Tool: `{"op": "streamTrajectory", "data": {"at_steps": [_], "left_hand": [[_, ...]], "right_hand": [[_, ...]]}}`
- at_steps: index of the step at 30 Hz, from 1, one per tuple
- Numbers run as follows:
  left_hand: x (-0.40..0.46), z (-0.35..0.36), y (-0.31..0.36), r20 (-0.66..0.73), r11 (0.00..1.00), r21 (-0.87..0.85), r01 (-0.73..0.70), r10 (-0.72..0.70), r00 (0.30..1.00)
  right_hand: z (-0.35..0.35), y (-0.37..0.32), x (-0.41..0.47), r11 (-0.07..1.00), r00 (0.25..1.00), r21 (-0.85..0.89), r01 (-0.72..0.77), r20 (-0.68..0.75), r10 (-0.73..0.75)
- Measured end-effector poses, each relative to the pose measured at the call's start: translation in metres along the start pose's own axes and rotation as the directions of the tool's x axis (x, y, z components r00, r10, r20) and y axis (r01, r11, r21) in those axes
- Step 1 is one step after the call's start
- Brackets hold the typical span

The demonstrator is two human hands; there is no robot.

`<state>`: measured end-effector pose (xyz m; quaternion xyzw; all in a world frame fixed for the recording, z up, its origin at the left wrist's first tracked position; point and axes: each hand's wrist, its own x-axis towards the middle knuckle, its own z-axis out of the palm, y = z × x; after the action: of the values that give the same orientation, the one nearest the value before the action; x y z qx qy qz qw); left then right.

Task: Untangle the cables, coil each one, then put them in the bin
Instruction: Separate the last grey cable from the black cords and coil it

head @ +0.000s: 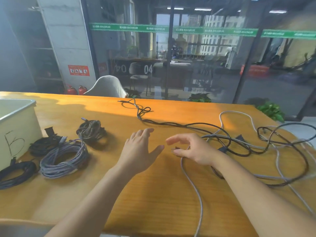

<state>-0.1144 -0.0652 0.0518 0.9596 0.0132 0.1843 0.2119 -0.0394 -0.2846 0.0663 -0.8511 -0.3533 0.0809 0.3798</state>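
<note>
Sunlit orange wooden table (pixel 153 194), glass partition (pixel 205 65) running behind it, white chair (pixel 106 87) standing at the far edge. Cream bin (pixel 15 127) sitting at the table's left end, a handwritten mark showing on its side.

Four finished coils lying just right of the bin: a grey coil (pixel 64 159) nearest the middle, a black coil (pixel 16 173) at the near left, another black one (pixel 45 144) behind it, and a dark braided coil (pixel 92 131) farthest back. None of them sitting in the bin.

Loose cables sprawling over the right half: a long black cable (pixel 171 124) trailing from the far edge into a tangle (pixel 256 144), where it is crossing a pale grey cable (pixel 193 185) that runs down toward the near edge.

Left hand (pixel 142 151) hovering flat, fingers straight and spread, holding nothing. Right hand (pixel 193 149) arching over the grey cable's end, thumb and curled fingers pinching the small plug there, index finger extending free.
</note>
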Motion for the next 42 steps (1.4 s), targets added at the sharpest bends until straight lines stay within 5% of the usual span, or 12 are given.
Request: {"op": "streamTrajectory", "data": {"at_steps": [4, 11, 22, 34, 38, 42], "left_hand": [[0.005, 0.025, 0.017, 0.071, 0.998, -0.031, -0.049, 0.051, 0.996], [0.029, 0.049, 0.028, 0.194, 0.991, -0.094, -0.099, 0.116, 0.974], [0.053, 0.061, 0.002, 0.37, 0.951, -0.177, -0.252, 0.302, 0.878], [0.042, 0.061, 0.018, 0.296, 0.876, -0.266, -0.402, 0.471, 0.831], [0.045, 0.056, 0.01, 0.257, 0.914, -0.199, -0.353, 0.396, 0.882], [0.053, 0.052, -0.005, 0.132, 0.96, -0.152, -0.234, 0.254, 0.958]], "right_hand": [[-0.015, 0.03, -0.018, 0.997, 0.992, -0.076, -0.015, 0.127, 0.025], [-0.019, 0.056, 0.0, 0.968, 0.998, -0.252, -0.009, 0.052, 0.023], [-0.016, 0.088, 0.038, 0.863, 0.913, -0.415, -0.288, -0.392, 0.117], [-0.014, 0.087, 0.033, 0.886, 0.916, -0.394, -0.244, -0.394, 0.078], [-0.015, 0.077, 0.026, 0.972, 0.915, -0.228, -0.056, -0.401, -0.041], [-0.014, 0.061, 0.013, 0.992, 0.964, -0.091, 0.088, -0.242, -0.107]]}}
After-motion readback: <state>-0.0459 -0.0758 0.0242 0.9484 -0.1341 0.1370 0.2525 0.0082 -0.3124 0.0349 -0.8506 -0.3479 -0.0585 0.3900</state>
